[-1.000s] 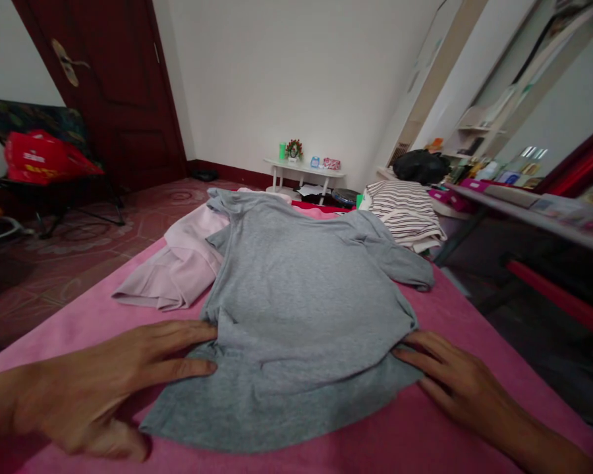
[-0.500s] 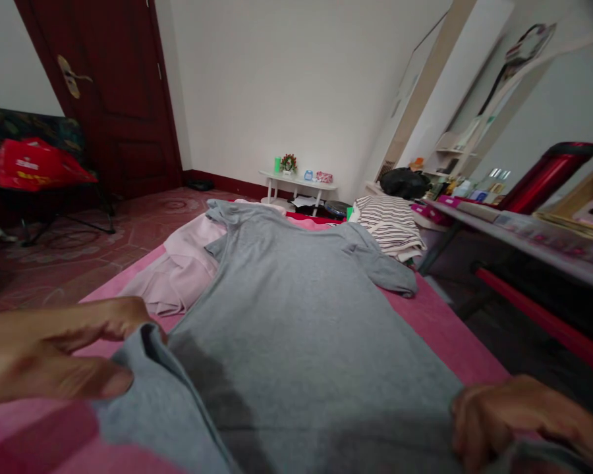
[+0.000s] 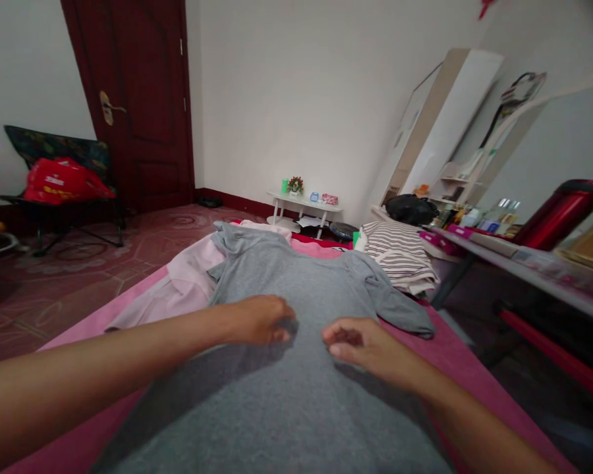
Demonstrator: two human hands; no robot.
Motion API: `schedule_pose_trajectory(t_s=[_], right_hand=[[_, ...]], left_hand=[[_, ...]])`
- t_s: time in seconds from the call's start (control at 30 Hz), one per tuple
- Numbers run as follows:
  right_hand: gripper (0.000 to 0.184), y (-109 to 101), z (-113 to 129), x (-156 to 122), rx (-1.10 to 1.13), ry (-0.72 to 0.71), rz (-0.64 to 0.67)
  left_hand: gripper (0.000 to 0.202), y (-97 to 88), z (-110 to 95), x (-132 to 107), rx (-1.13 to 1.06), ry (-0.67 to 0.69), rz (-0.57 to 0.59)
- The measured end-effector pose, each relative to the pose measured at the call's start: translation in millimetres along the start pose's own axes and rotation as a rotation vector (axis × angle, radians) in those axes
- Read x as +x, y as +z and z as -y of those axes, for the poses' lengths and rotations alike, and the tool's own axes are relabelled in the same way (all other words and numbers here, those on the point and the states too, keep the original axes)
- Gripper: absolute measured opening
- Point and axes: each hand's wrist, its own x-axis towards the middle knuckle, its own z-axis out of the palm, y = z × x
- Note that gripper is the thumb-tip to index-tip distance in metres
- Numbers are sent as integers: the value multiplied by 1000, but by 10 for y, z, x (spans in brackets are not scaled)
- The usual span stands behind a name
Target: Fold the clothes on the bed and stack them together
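grey shirt [image 3: 286, 401], soft matte knit, lies spread before us on pink cover [image 3: 457, 345]. pale pink garment [image 3: 190, 263], smooth, rumpled, adjoins its left-side sleeve; striped garment [image 3: 400, 247] sits bundled near other sleeve. our left hand [image 3: 263, 320] and right hand [image 3: 360, 343] face each other over shirt's middle, apart; right loosely curved, thumb clear of fingers; left curled, we cannot tell whether pinching cloth.

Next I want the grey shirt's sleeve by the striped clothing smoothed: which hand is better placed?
Probably the right hand: it is nearer that sleeve, on the same side of the grey shirt. The left hand is farther away, over the shirt's other half.
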Motion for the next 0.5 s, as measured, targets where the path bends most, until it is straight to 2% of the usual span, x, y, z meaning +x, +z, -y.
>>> schedule_pose_trajectory(t_s=[0.1,0.17,0.23,0.33,0.4,0.5], right_hand=[[35,75,-295,601,-155,-163,-226],[46,62,-565,911,-268,-208,-289],[53,-10,-841,1166,-404,-134,-276],[55,-159,-1130,1522,-634,114,-215],[56,-223,-1193,1763,-725,240,-238],[59,-212,-1181,2080,-750,265,-274]], left_hand=[[54,272,254,491,149,-129,-137],[60,458,441,660,181,-249,-172],[64,601,577,724,184,-317,-168],[67,684,649,723,178,-324,-161],[66,668,638,713,177,-328,-163],[65,619,609,710,169,-340,-156]])
